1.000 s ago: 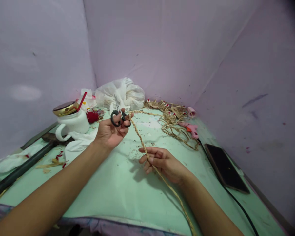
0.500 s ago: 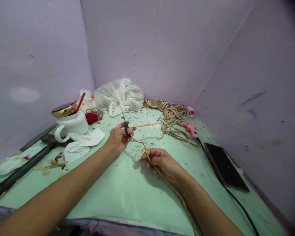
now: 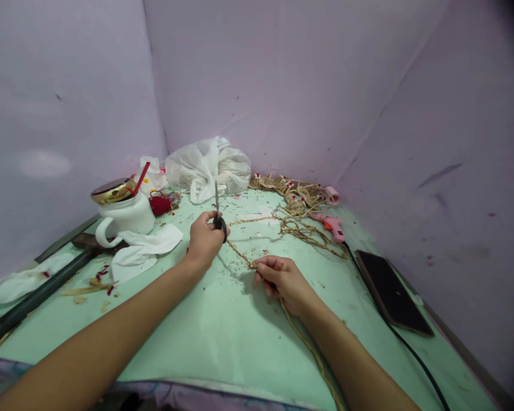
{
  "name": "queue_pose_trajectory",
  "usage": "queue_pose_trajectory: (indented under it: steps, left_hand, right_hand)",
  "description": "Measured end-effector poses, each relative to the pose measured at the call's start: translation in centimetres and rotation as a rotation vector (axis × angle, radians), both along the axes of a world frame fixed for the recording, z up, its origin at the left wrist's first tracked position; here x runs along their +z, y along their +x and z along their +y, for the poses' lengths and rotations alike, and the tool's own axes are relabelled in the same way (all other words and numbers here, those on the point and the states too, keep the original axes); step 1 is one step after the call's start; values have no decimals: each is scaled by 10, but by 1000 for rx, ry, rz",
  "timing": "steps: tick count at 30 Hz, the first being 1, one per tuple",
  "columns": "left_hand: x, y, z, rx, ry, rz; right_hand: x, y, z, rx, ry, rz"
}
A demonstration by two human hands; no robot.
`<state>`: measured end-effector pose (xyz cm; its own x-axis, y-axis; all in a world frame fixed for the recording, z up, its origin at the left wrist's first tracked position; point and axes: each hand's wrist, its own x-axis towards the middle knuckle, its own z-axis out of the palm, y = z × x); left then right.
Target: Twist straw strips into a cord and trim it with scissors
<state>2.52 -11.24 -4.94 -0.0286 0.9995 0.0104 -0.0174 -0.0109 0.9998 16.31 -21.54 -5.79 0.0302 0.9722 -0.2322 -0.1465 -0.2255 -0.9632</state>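
My left hand [image 3: 207, 237] is closed on the black handles of a pair of scissors [image 3: 217, 205], whose blades point up and away toward the plastic bag. A braided straw-coloured cord [image 3: 240, 253] runs from beside that hand down to my right hand [image 3: 282, 281], where thumb and fingers pinch it. Beyond the pinch the cord trails down along my right forearm to the table's front edge. Another stretch of it leads from the left hand to a loose tangle of cord [image 3: 310, 234] on the right. Whether the left fingers also grip the cord is hidden.
At the left stand a white mug [image 3: 126, 218], a white cloth [image 3: 148, 251] and a dark-handled hammer [image 3: 47, 294]. A plastic bag [image 3: 209, 168] and woven coils [image 3: 297, 197] lie at the back. On the right are a pink glue gun [image 3: 332, 224] and a phone [image 3: 394, 292].
My left hand has turned over, so its back now shows and the scissors point more upright. My right hand has shifted slightly right, its fingers closing on the cord, which is straighter between the hands.
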Motion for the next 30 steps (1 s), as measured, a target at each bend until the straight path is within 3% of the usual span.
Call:
queue_pose_trajectory:
  steps: [2,4,7,11,15,18,22,30]
  left_hand:
    - [-4,3,-2,-49,69,101]
    - [-8,6,-2,-115,154,246]
    - [-5,4,-1,-128,298,521]
    - [14,-13,-9,-77,396,769]
    - [19,-25,-27,-420,703,929]
    - [13,-23,-35,-533,876,1091]
    - [11,-20,-37,-517,927,1203]
    - [9,-23,-34,-521,988,1227]
  right_hand:
    - [3,-2,-4,165,0,72]
    - [6,-2,-5,218,16,147]
    - [9,3,-2,36,12,241]
    - [10,13,5,-161,-15,295]
    - [11,18,4,-122,15,328]
    - [14,18,2,-86,42,384]
    - [16,17,2,-76,56,397]
    - [15,13,0,-80,79,308]
